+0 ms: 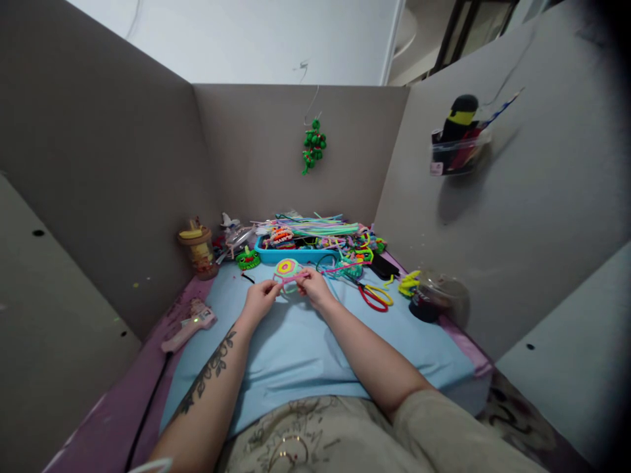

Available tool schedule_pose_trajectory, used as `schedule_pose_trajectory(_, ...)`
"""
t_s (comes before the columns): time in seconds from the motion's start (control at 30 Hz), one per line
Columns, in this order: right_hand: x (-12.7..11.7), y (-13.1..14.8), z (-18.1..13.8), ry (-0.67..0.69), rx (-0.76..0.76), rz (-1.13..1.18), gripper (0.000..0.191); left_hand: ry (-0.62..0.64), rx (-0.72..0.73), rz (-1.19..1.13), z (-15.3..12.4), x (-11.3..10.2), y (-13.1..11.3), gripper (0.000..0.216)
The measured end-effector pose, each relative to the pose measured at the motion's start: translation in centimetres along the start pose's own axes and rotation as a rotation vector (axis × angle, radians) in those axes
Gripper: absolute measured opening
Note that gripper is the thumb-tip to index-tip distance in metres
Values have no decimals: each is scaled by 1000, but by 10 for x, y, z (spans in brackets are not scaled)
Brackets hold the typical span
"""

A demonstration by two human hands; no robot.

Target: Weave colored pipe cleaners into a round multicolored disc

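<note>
My left hand [259,297] and my right hand [314,287] meet over the light blue mat [296,341]. Both pinch a pink pipe cleaner [290,280] stretched between them. It joins a round coiled pipe-cleaner piece [287,267] with a pink rim, green ring and yellow and pink centre, standing just above my fingers. Both hands are closed in a pinch.
A blue tray [296,253] heaped with coloured pipe cleaners sits behind. Red scissors [373,297] lie to the right, near a dark lidded cup [430,299]. A pink glue gun [190,323] lies left, a jar [200,249] behind it. Grey partition walls enclose the desk.
</note>
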State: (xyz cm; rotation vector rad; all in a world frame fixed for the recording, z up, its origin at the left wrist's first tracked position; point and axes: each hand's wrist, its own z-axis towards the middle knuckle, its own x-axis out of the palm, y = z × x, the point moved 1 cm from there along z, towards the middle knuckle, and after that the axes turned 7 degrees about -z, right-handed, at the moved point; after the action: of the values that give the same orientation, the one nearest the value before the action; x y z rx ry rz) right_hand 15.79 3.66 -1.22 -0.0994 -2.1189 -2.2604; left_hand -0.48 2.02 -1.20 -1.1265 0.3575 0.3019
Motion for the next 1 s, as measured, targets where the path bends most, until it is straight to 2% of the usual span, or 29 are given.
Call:
schedule_pose_trajectory(0.13, -7, -7, 11, -142, -68, -13, 13, 20, 125, 126, -2, -2, 0, 33)
schedule_pose_trajectory(0.23, -13, -12, 20, -196, -109, -11, 8, 3, 187, 156, -4, -6, -6, 31)
schedule_pose_trajectory(0.33, -20, -15, 26, -252, -86, -8, 6, -56, 209, 123, -8, -12, -15, 29)
schedule_pose_trajectory(0.53, -26, -15, 30, -295, -113, 26, 6, -42, 267, -33, -15, -21, -29, 27)
schedule_pose_trajectory(0.63, -24, -14, 30, -268, -156, 47, 8, -6, 204, -158, -14, -23, -25, 29)
schedule_pose_trajectory(0.7, -24, -12, 29, -239, -177, 75, 12, 98, 129, -353, -12, -24, -20, 37)
schedule_pose_trajectory(0.77, -26, -8, 28, -209, -194, 95, 14, 158, 66, -585, -8, -23, -14, 54)
schedule_pose_trajectory(0.8, -27, -6, 28, -195, -200, 98, 15, 139, 33, -669, -5, -23, -12, 61)
schedule_pose_trajectory(0.87, -28, -3, 26, -166, -210, 92, 16, 8, -42, -711, 0, -22, -6, 62)
schedule_pose_trajectory(0.93, -27, -1, 23, -135, -226, 76, 16, -150, -117, -621, 3, -18, -2, 51)
schedule_pose_trajectory(0.97, -25, 0, 21, -118, -238, 64, 15, -191, -143, -564, 4, -15, 0, 53)
schedule_pose_trajectory(1.0, -23, 0, 19, -102, -252, 50, 15, -177, -150, -547, 4, -11, 0, 60)
